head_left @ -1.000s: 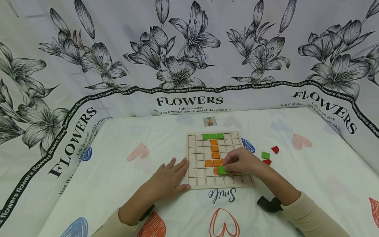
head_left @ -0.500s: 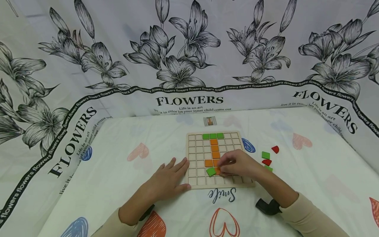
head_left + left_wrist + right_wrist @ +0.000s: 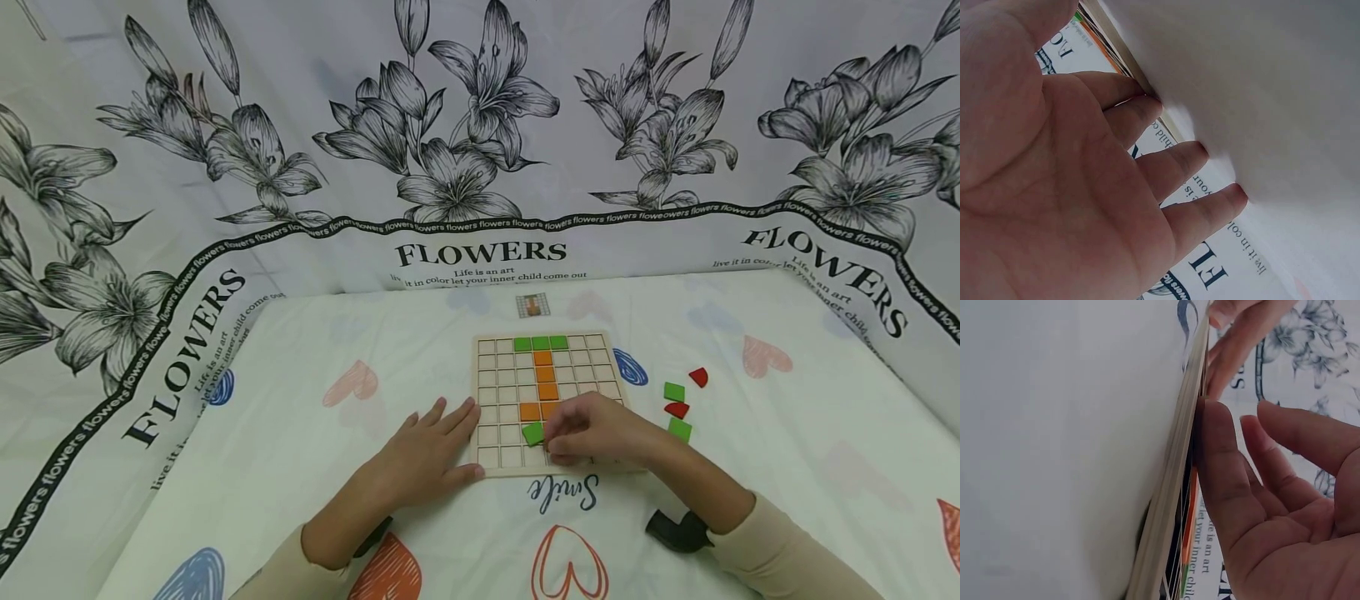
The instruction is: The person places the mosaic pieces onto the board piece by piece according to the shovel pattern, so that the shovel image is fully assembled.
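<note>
In the head view, a wooden grid board [image 3: 491, 458] lies flat on the table. Green square tiles sit along its far row, and a line of orange tiles [image 3: 543, 375] runs down its middle. A green tile [image 3: 533, 434] lies askew over the near cells. Right beside it is my right hand [image 3: 596, 429], its fingertips on the board. The right wrist view shows those fingers spread apart, with no tile visible between them. Flat on the cloth, my left hand [image 3: 423, 458] touches the board's left edge with its fingers straight. My right fingers hide some near cells.
To the right of the board lie loose green tiles [image 3: 674, 392] and red quarter-round pieces [image 3: 698, 377]. A small pattern card [image 3: 533, 305] rests behind the board. A printed floral curtain [image 3: 480, 125] hangs at the table's back edge.
My right hand has let go of the green tile, now askew further left. The hand has shifted left and nearer to me on the board. My left hand has stayed put.
</note>
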The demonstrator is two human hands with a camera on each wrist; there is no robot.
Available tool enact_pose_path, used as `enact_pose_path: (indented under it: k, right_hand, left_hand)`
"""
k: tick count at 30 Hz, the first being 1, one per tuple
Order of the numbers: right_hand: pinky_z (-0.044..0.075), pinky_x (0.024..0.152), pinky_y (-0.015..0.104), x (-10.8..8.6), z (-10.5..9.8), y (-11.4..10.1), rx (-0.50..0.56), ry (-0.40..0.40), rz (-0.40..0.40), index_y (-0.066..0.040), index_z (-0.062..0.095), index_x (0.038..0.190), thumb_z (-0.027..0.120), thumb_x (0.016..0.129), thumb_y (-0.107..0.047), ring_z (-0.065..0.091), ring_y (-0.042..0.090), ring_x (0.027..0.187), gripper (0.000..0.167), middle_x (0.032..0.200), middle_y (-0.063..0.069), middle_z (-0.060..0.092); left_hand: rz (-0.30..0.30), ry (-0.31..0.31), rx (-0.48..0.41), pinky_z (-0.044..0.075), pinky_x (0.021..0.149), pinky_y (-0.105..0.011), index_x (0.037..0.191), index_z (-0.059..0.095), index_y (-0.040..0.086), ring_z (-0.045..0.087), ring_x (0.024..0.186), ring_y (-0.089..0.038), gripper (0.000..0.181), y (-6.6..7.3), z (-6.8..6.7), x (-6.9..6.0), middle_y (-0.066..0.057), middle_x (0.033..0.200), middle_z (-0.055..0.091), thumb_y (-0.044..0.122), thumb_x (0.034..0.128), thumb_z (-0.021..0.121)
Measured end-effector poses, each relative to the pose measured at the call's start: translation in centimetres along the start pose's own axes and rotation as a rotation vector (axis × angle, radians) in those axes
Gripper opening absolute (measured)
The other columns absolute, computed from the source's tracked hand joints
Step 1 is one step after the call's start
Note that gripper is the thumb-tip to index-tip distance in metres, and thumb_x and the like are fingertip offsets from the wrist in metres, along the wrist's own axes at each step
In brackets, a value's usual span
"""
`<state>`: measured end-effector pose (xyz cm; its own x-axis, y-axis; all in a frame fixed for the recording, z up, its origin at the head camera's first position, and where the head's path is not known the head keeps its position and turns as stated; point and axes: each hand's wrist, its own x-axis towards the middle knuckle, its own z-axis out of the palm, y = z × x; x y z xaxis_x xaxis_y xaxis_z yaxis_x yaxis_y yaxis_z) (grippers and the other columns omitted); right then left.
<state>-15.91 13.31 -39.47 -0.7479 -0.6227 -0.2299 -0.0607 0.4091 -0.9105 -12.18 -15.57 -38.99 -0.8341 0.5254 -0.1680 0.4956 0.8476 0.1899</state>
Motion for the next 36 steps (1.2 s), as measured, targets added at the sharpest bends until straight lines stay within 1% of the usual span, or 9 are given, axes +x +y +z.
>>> enact_pose_path:
  k: [4,6,11,14,17,20,24,28,36]
  right_hand:
    - [0.053,0.079,0.031,-0.04,0.38,-0.23,-0.062,-0.02,-0.024,-0.013,0.075,0.098,0.07,0.095,-0.016,0.064,0.021,0.087,0.007,0.09,0.001,0.071]
    - [0.052,0.079,0.031,-0.06,0.47,-0.31,-0.097,-0.012,-0.034,-0.015,0.076,0.098,0.07,0.095,-0.017,0.063,0.02,0.088,0.007,0.089,-0.001,0.071]
    - [0.051,0.074,0.03,-0.26,0.26,-0.43,-0.096,0.042,-0.026,-0.013,0.074,0.099,0.068,0.096,-0.016,0.062,0.021,0.084,0.007,0.089,0.003,0.068]
    - [0.051,0.074,0.03,-0.41,0.15,-0.52,-0.08,0.051,-0.02,-0.01,0.073,0.1,0.067,0.096,-0.015,0.061,0.022,0.084,0.008,0.091,0.005,0.068]
    - [0.051,0.075,0.03,-0.41,0.29,-0.61,-0.08,0.029,-0.012,-0.01,0.073,0.1,0.068,0.096,-0.015,0.062,0.021,0.085,0.008,0.091,0.005,0.069]
    - [0.051,0.075,0.029,-0.36,0.52,-0.6,-0.102,0.002,-0.032,-0.011,0.073,0.099,0.068,0.096,-0.015,0.062,0.02,0.085,0.007,0.088,0.004,0.069]
    - [0.051,0.075,0.029,-0.25,0.71,-0.4,-0.123,-0.062,-0.088,-0.013,0.074,0.1,0.069,0.096,-0.016,0.062,0.019,0.085,0.008,0.089,0.0,0.068]
    - [0.052,0.075,0.029,-0.19,0.76,-0.22,-0.134,-0.128,-0.14,-0.015,0.075,0.107,0.068,0.096,-0.017,0.063,0.019,0.083,0.013,0.094,-0.003,0.069]
    - [0.052,0.075,0.029,-0.27,0.61,-0.42,-0.161,-0.122,-0.148,-0.015,0.075,0.109,0.068,0.097,-0.019,0.062,0.017,0.083,0.015,0.094,-0.004,0.069]
  left_hand:
    - [-0.009,-0.006,-0.002,0.032,0.107,-0.065,0.157,0.034,0.009,0.027,0.145,-0.042,0.078,0.02,0.01,0.04,-0.005,0.162,0.031,0.054,0.098,0.057]
    - [-0.012,-0.008,0.001,0.032,0.107,-0.064,0.157,0.034,0.009,0.027,0.146,-0.042,0.078,0.01,0.07,0.07,-0.005,0.162,0.03,0.054,0.0978,0.057]
    - [-0.011,-0.006,0.005,0.032,0.107,-0.065,0.158,0.034,0.01,0.027,0.146,-0.042,0.078,-0.08,0.27,0.15,-0.005,0.162,0.03,0.054,0.0975,0.057]
    - [-0.008,-0.005,0.005,0.032,0.107,-0.065,0.158,0.034,0.01,0.027,0.146,-0.042,0.079,-0.13,0.34,0.17,-0.005,0.162,0.03,0.055,0.0975,0.057]
    - [-0.006,-0.006,0.01,0.032,0.107,-0.065,0.158,0.033,0.01,0.027,0.146,-0.042,0.079,-0.16,0.33,0.17,-0.005,0.162,0.029,0.055,0.0976,0.056]
    - [-0.007,-0.009,0.008,0.032,0.107,-0.065,0.158,0.033,0.01,0.027,0.146,-0.042,0.079,-0.13,0.26,0.13,-0.004,0.162,0.029,0.055,0.0976,0.056]
    - [-0.014,-0.011,-0.001,0.032,0.107,-0.065,0.158,0.033,0.01,0.027,0.146,-0.042,0.079,-0.01,0.13,0.05,-0.004,0.162,0.03,0.054,0.0973,0.058]
    - [-0.015,-0.012,0.005,0.032,0.107,-0.064,0.158,0.033,0.01,0.027,0.146,-0.042,0.078,0.12,0.01,0.04,-0.005,0.163,0.029,0.055,0.0978,0.057]
    - [-0.01,-0.008,0.01,0.032,0.107,-0.064,0.157,0.034,0.008,0.027,0.145,-0.043,0.078,0.18,-0.11,-0.01,-0.006,0.162,0.03,0.055,0.0979,0.056]
